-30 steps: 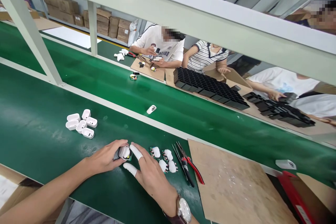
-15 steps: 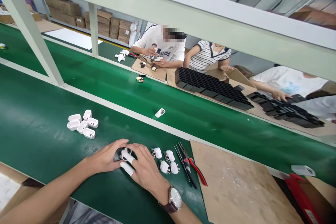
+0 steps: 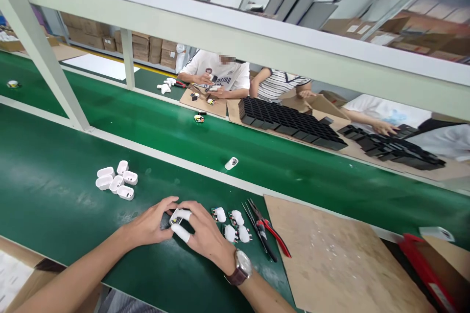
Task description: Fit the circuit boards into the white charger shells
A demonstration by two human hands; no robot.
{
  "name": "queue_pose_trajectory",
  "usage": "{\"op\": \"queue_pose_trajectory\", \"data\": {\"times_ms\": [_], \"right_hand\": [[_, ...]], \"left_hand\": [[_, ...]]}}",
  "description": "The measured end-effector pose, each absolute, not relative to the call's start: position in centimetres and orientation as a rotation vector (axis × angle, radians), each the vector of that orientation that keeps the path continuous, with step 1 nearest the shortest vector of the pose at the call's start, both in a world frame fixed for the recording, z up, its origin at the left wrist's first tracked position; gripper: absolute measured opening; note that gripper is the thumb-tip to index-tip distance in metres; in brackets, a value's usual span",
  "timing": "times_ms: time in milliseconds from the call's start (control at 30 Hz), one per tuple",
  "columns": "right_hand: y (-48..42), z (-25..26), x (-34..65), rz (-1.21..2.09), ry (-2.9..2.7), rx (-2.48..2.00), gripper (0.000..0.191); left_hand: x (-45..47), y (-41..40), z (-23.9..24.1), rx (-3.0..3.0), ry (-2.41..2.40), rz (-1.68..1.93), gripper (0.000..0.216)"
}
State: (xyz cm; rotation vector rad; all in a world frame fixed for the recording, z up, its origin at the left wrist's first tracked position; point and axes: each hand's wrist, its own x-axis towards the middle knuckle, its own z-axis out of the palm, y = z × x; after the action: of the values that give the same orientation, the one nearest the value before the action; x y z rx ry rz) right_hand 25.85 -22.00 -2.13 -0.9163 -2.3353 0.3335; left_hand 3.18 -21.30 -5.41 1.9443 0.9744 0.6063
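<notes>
A small white plastic housing (image 3: 176, 214) is between my two hands, low over the green bench. Its open mouth shows, with something yellow and dark inside. My right hand (image 3: 207, 234), with white finger cots on two fingers, pinches its near side. My left hand (image 3: 153, 221) curls round the other side; its fingertips are partly hidden. Under that palm is a dark grey patch I cannot make out. Just right of my right hand lie several small circuit boards (image 3: 230, 233) with white blobs on them. Tweezers (image 3: 260, 237) and red-handled pliers (image 3: 273, 234) lie beyond these boards.
Several open white housings (image 3: 126, 192) lie at the left. A conveyor belt (image 3: 154, 132) runs behind a pale rail, carrying one white housing (image 3: 231, 163). Cardboard (image 3: 330, 254) covers the right side. Frame beams cross overhead. Co-workers sit opposite near black trays (image 3: 290, 120).
The view has tilted up slightly. My fingers have shifted on the housing, so its opening shows more clearly. On the belt, the white housing and a small board have moved right.
</notes>
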Motion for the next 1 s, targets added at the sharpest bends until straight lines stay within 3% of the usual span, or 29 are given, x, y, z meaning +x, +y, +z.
{"op": "queue_pose_trajectory", "data": {"times_ms": [167, 333, 567, 733, 867, 1000], "right_hand": [[-22.7, -2.3, 27.4, 0.325, -2.072, -1.089, 0.029], [-23.4, -2.8, 30.2, 0.118, -2.027, -1.223, 0.029], [-23.9, -2.5, 35.7, -0.139, -2.15, -1.43, 0.027], [-23.1, -3.9, 34.5, -0.308, -2.371, -1.42, 0.027], [-22.6, -5.0, 30.3, -0.255, -2.371, -1.374, 0.027], [-23.1, -6.3, 27.1, -0.215, -2.321, -1.399, 0.021]], "left_hand": [[2.9, -21.6, -5.2, 2.209, 0.948, 0.837, 0.059], [3.4, -21.9, -5.1, 2.542, 0.908, 1.003, 0.013], [3.8, -21.2, -3.1, 2.667, 0.957, 0.804, 0.016], [3.9, -10.5, 1.0, 2.527, 1.301, 0.62, 0.007], [2.5, -0.5, 3.0, 2.392, 1.659, 0.647, 0.004], [0.7, 1.8, 3.1, 2.328, 1.731, 0.641, 0.01]]}}
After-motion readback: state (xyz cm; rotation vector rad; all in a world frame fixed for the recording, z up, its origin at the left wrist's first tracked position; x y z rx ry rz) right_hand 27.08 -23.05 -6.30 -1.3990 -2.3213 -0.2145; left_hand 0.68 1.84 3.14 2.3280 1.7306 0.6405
